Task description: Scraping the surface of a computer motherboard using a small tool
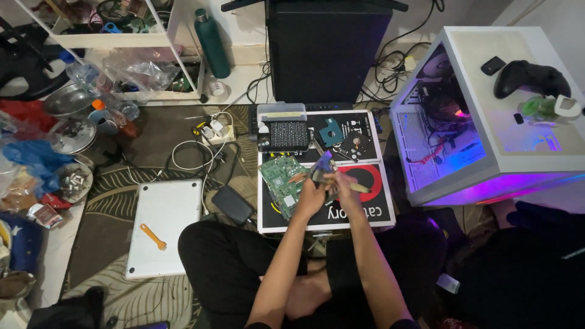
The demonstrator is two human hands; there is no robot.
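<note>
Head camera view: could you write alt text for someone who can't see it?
A seated person's left hand and right hand hold a small purple-blue part over a black mat, beside a green circuit board. A glowing white computer case stands to the right.

A black, white and red printed mat (365, 216) lies on the floor before the knees.

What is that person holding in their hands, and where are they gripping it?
Both hands, left hand and right hand, hold a small bluish part by its lower end; what it is cannot be told.
</note>
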